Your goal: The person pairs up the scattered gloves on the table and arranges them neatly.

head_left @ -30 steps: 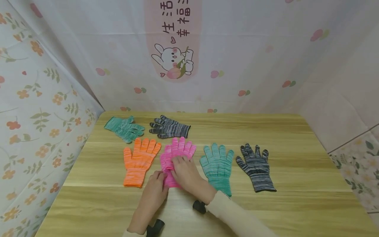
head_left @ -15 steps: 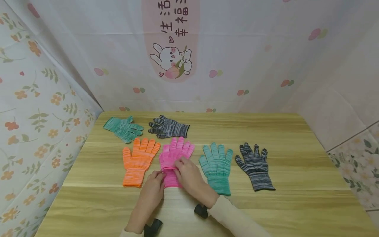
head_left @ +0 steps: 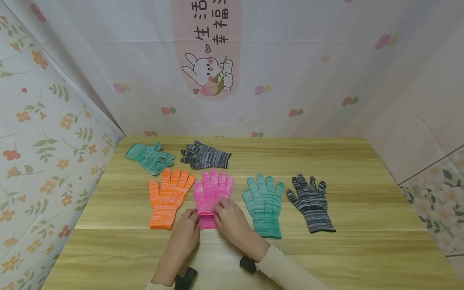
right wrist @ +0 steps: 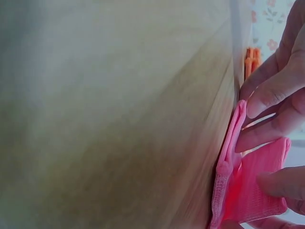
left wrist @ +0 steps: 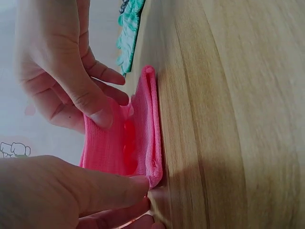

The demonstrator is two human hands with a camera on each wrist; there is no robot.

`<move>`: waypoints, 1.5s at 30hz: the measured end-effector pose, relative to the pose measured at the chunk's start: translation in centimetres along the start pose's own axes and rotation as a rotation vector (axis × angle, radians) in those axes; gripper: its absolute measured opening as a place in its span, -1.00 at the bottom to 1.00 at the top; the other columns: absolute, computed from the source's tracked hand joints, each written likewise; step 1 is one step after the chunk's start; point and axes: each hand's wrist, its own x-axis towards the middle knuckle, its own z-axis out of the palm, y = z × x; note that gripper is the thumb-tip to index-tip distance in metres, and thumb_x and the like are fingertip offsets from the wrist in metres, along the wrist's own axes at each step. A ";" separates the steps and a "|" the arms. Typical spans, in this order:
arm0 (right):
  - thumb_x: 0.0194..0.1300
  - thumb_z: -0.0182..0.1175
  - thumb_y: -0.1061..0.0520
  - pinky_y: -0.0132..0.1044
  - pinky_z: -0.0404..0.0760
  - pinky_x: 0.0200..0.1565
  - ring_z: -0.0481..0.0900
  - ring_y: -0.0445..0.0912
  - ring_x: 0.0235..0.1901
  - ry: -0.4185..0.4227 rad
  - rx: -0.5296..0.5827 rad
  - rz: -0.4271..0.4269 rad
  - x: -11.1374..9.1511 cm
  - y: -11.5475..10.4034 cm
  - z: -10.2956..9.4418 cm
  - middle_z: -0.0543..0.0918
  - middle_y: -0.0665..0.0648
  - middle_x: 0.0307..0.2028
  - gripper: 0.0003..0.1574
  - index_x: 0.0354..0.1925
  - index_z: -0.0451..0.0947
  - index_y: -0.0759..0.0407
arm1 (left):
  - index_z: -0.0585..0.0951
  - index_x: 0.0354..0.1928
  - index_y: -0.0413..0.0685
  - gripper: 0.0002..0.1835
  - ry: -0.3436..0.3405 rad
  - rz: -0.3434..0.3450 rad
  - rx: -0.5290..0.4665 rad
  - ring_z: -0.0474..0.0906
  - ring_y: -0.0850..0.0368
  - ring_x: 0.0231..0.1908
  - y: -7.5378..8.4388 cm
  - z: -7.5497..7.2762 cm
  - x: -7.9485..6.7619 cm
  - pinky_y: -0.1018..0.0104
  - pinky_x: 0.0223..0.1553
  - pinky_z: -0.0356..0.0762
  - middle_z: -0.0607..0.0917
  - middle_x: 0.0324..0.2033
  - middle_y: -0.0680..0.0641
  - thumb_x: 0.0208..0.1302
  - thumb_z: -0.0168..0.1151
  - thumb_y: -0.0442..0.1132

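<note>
- I see the right hand (head_left: 232,221) pinch the near edge of the upper pink glove (head_left: 213,192), with its thumb on the cloth, and that edge is lifted.
- I see the left hand (head_left: 186,229) pinch the left side of the lower pink cuff (head_left: 208,223), down by the wood.
- The upper pink glove sits on top, just far of both hands. The right hand is the nearer one to it, and even covers some of its right side.
- A gap shows between the lifted edge and the lower pink cuff, which sticks out on the near side.
- The long way of the upper pink glove runs near to far. Its fingers point far and lean a bit right; its wrist end points near.
- I can't see the right side of the lower pink cuff in the head view, as the right hand hides it.
- To the left is the orange glove (head_left: 171,198), fingers far. To the right is the green glove (head_left: 266,205), fingers far too.
- All these lie on the table (head_left: 362,257).
</note>
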 end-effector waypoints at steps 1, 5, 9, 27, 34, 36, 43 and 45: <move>0.20 0.23 0.10 -0.34 0.56 -0.25 0.50 -0.11 -0.32 -0.003 0.000 0.001 -0.1 -0.1 0.0 0.54 0.03 -0.33 -0.91 -0.33 0.63 0.08 | 0.61 -0.09 -0.31 -0.76 0.000 0.001 -0.003 0.50 -0.14 0.01 0.0 0.0 0.0 0.03 0.02 0.51 0.57 -0.01 -0.21 0.18 0.19 -0.42; 0.21 0.23 0.08 -0.36 0.56 -0.23 0.47 -0.12 -0.28 -0.006 0.022 0.008 -0.4 -0.3 -0.1 0.53 0.02 -0.32 -0.89 -0.31 0.63 0.07 | 0.62 -0.11 -0.32 -0.76 0.007 0.010 -0.016 0.50 -0.15 0.01 -0.1 0.0 0.0 0.03 0.02 0.52 0.57 0.00 -0.21 0.16 0.20 -0.43; 0.22 0.23 0.08 -0.38 0.57 -0.27 0.45 -0.14 -0.28 -0.029 0.061 0.024 -0.7 -0.4 0.0 0.52 0.02 -0.31 -0.86 -0.27 0.65 0.08 | 0.63 -0.14 -0.32 -0.78 0.021 0.013 -0.022 0.51 -0.15 0.00 -0.4 0.0 0.0 0.03 0.00 0.53 0.58 0.00 -0.20 0.13 0.23 -0.43; 0.09 0.22 0.34 -0.42 0.52 -0.25 0.45 -0.13 -0.27 -0.068 0.385 0.138 -0.7 0.9 0.4 0.53 0.04 -0.32 -0.88 -0.37 0.63 0.18 | 0.52 0.03 -0.30 -0.56 0.005 -0.046 -0.056 0.49 -0.12 0.04 -0.7 0.0 0.1 0.01 0.08 0.46 0.56 -0.01 -0.20 0.04 0.32 -0.42; 0.12 0.20 0.31 -0.47 0.42 -0.41 0.35 -0.21 -0.42 -0.061 0.457 0.249 -0.4 1.0 0.6 0.41 0.05 -0.35 -0.86 -0.28 0.51 0.21 | 0.49 0.02 -0.25 -0.55 0.024 -0.013 -0.039 0.50 -0.13 0.00 -0.7 -0.1 0.0 0.00 0.03 0.50 0.56 -0.05 -0.22 0.02 0.32 -0.44; 0.14 0.19 0.29 -0.48 0.38 -0.46 0.32 -0.22 -0.47 -0.078 0.474 0.302 -0.4 1.0 0.5 0.40 0.02 -0.39 -0.79 -0.20 0.45 0.22 | 0.51 0.00 -0.21 -0.58 0.026 -0.008 -0.037 0.50 -0.14 -0.01 -0.7 -0.1 0.0 0.00 0.01 0.50 0.56 -0.05 -0.21 0.03 0.31 -0.45; 0.17 0.19 0.25 -0.47 0.29 -0.61 0.28 -0.26 -0.64 -0.143 0.525 0.377 -0.4 1.0 0.2 0.40 -0.04 -0.57 -0.64 -0.06 0.36 0.26 | 0.58 -0.08 -0.09 -0.67 0.008 -0.022 -0.030 0.51 -0.12 -0.04 -0.5 -0.1 0.0 -0.02 0.00 0.51 0.56 -0.06 -0.18 0.06 0.29 -0.43; 0.16 0.20 0.25 -0.47 0.29 -0.61 0.29 -0.26 -0.65 -0.139 0.539 0.391 -0.3 1.0 0.2 0.41 -0.04 -0.57 -0.65 -0.07 0.36 0.25 | 0.59 -0.11 -0.07 -0.69 0.012 -0.012 -0.019 0.51 -0.11 -0.05 -0.5 0.0 0.0 -0.01 -0.01 0.52 0.56 -0.06 -0.17 0.05 0.29 -0.43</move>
